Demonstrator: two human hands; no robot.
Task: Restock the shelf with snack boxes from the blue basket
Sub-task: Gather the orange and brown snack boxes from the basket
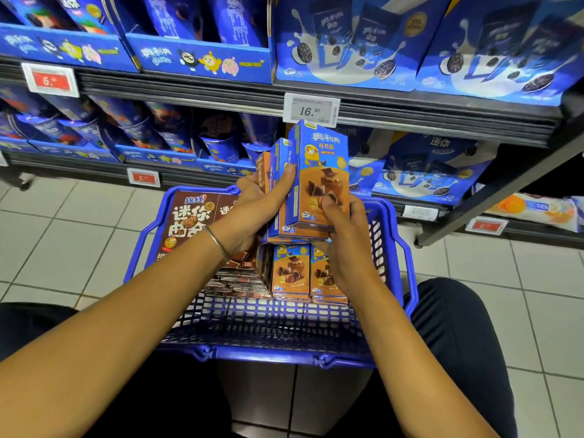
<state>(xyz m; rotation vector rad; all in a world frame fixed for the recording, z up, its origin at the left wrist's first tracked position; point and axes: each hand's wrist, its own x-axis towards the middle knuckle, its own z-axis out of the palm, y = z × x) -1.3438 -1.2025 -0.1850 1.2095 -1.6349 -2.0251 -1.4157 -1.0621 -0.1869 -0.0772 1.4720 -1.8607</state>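
As the person faces the shelf (442, 123), both hands hold a small stack of blue-and-orange snack boxes (322, 172) upright, above the blue basket (407, 263) and just under the price tag (311, 110) reading 16.90. The left hand (259, 207) has its grip clamped on the stack's left side, thumb laid along the front box's narrow edge. The right hand (344, 245) has its grip clamped on the lower front, thumb pressed on the printed face and fingers tucked beneath. A thin bangle (218, 241) circles the left wrist. Down in the basket, matching boxes (290, 270) stand side by side, with brown boxes (189, 222) leaning at the far left. The basket sits on the tiled floor (79, 222).
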